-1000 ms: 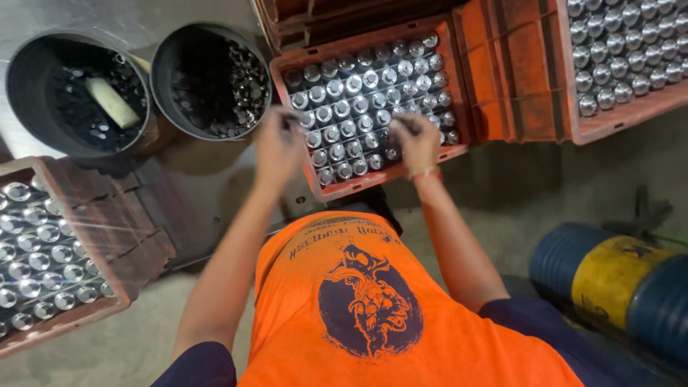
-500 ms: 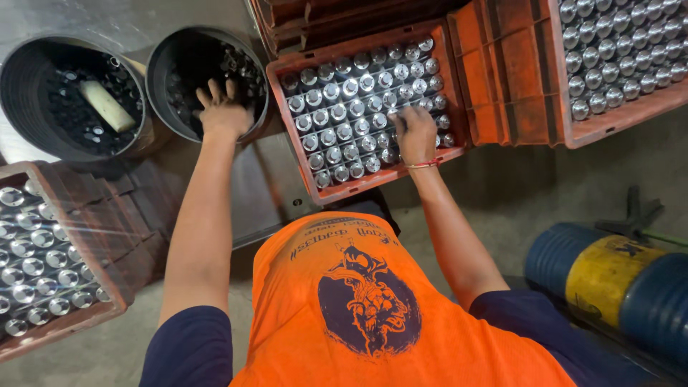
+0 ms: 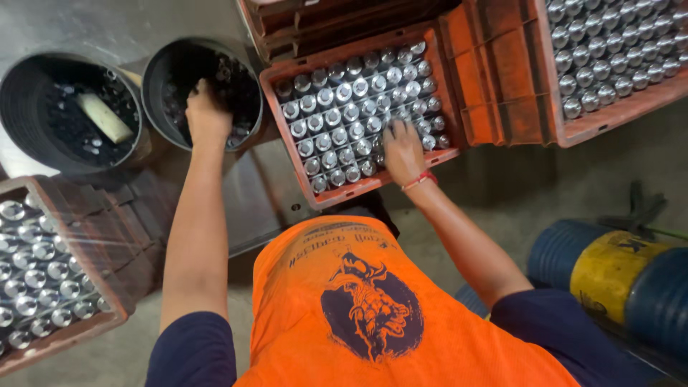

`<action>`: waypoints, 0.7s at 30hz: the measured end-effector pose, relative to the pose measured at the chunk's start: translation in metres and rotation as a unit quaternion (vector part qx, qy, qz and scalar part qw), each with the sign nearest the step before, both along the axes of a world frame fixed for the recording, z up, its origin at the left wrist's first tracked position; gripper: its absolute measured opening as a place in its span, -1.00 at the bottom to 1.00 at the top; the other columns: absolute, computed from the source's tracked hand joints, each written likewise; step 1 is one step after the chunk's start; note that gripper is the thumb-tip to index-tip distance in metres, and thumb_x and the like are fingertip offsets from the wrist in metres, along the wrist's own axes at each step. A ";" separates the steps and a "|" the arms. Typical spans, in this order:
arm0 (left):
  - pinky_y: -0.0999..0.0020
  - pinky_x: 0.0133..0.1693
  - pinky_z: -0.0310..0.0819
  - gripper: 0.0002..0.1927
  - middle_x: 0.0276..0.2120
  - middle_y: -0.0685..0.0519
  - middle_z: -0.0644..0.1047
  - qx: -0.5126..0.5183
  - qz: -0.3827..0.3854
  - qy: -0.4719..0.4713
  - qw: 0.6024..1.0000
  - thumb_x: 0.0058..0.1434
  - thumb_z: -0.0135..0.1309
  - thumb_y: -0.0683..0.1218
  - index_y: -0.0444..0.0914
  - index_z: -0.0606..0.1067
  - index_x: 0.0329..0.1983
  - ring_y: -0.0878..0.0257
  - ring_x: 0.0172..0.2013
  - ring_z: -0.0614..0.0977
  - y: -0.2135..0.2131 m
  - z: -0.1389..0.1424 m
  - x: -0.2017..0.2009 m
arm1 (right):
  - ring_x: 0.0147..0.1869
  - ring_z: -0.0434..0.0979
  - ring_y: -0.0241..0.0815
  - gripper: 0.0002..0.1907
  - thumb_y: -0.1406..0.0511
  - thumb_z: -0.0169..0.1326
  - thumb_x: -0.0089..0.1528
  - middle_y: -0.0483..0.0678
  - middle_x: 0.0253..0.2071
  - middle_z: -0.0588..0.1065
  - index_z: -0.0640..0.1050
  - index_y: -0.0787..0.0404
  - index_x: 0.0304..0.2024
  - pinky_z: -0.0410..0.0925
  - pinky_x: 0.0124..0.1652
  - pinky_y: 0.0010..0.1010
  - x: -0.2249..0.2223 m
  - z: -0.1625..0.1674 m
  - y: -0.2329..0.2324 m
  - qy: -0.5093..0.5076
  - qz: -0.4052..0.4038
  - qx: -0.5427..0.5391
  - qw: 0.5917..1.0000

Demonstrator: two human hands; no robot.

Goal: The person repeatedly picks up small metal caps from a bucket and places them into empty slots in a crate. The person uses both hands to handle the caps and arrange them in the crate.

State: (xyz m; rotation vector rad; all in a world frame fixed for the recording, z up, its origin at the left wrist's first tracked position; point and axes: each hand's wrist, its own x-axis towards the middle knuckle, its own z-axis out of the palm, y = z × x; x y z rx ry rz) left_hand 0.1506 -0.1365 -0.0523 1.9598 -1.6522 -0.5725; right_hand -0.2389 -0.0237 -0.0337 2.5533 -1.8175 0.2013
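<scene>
Left hand (image 3: 206,115) reaching into black bucket (image 3: 161,68), grip hidden, right hand (image 3: 403,149) spread flat on silver cans (image 3: 337,115) at orange crate (image 3: 373,183) near edge

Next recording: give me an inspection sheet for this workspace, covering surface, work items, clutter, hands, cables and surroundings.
Surface: grey concrete floor; a metal sheet lies under the buckets.
Work items: orange crate packed with upright silver-capped bottles; black bucket holding small dark pieces.
Clutter: second black bucket with a pale stick inside; more filled crates at left and upper right.
Hands: left hand inside the bucket, contents of its grasp hidden; right hand resting on bottle tops, fingers spread.
Cables: nothing seen.
Surroundings: blue and yellow drum lying at lower right.
</scene>
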 end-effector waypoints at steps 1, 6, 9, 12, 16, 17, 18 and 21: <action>-0.18 -0.14 0.48 -0.76 -0.12 -0.39 0.55 -0.004 0.017 0.018 1.000 0.31 0.08 -0.10 -0.31 0.45 -0.03 -0.42 -0.13 0.57 -0.002 0.003 0.000 | 0.18 0.41 0.21 -0.65 0.47 -0.03 0.19 0.21 0.08 0.44 0.55 0.38 0.02 0.31 0.17 -0.03 0.000 0.002 0.002 -0.011 0.001 -0.020 1.000; -0.09 -0.18 0.50 -0.75 -0.28 -0.34 0.60 -0.069 0.095 0.098 0.988 0.43 0.14 -0.03 -0.35 0.49 -0.18 -0.36 -0.18 0.61 0.000 0.001 0.009 | 0.17 0.40 0.18 -0.54 0.47 0.02 0.13 0.17 0.10 0.44 0.58 0.33 0.11 0.29 0.08 0.00 0.002 0.010 0.006 0.002 -0.054 0.018 0.998; -0.06 -0.17 0.49 -0.69 -0.30 -0.33 0.60 -0.057 0.086 0.109 0.989 0.47 0.15 -0.01 -0.37 0.49 -0.22 -0.31 -0.20 0.62 -0.001 -0.001 0.019 | 0.19 0.39 0.17 -0.55 0.47 0.02 0.12 0.17 0.14 0.43 0.57 0.34 0.08 0.30 0.12 -0.04 0.011 0.006 0.009 -0.004 -0.059 -0.022 0.998; 0.05 -0.26 0.54 -0.80 -0.30 -0.29 0.62 -0.052 0.077 0.131 0.987 0.36 0.10 -0.08 -0.34 0.53 -0.13 -0.14 -0.33 0.70 -0.002 0.003 0.025 | 0.23 0.38 0.17 -0.53 0.45 0.02 0.12 0.21 0.14 0.42 0.55 0.43 0.10 0.31 0.14 -0.06 0.020 0.002 0.008 0.005 -0.051 -0.080 0.995; 0.25 -0.47 0.51 -0.81 -0.40 -0.09 0.62 0.020 0.124 0.260 0.957 0.40 -0.01 -0.08 -0.27 0.51 -0.06 0.16 -0.51 0.66 0.004 0.015 0.022 | 0.15 0.45 0.15 -0.70 0.44 0.04 0.16 0.16 0.03 0.47 0.60 0.33 -0.06 0.32 0.08 -0.02 0.013 0.016 -0.012 0.030 -0.061 0.038 0.997; 0.30 -0.53 0.45 -0.80 -0.40 -0.03 0.59 0.025 0.138 0.322 0.936 0.42 -0.03 -0.06 -0.25 0.49 -0.03 0.22 -0.54 0.62 0.007 0.016 0.020 | 0.14 0.47 0.14 -0.79 0.43 0.05 0.21 0.14 0.02 0.49 0.61 0.28 -0.12 0.33 0.10 -0.02 0.009 0.024 -0.016 0.036 -0.067 0.081 0.994; 0.35 -0.59 0.40 -0.80 -0.41 0.02 0.57 0.027 0.152 0.382 0.911 0.44 -0.06 -0.05 -0.23 0.48 -0.01 0.28 -0.57 0.58 0.012 0.019 0.016 | 0.10 0.48 0.15 -0.79 0.40 0.09 0.23 0.12 -0.01 0.51 0.62 0.28 -0.09 0.34 0.07 -0.04 0.008 0.032 -0.019 -0.028 -0.065 0.068 0.995; 0.40 -0.68 0.24 -0.82 -0.53 0.04 0.50 0.069 0.175 0.570 0.800 0.41 -0.14 -0.01 -0.18 0.38 -0.04 0.29 -0.65 0.48 0.035 0.030 -0.003 | -0.01 0.54 0.08 -0.74 0.32 0.18 0.28 0.07 -0.08 0.56 0.63 0.26 0.00 0.39 -0.01 -0.16 0.016 0.057 -0.014 -0.235 -0.062 0.054 0.968</action>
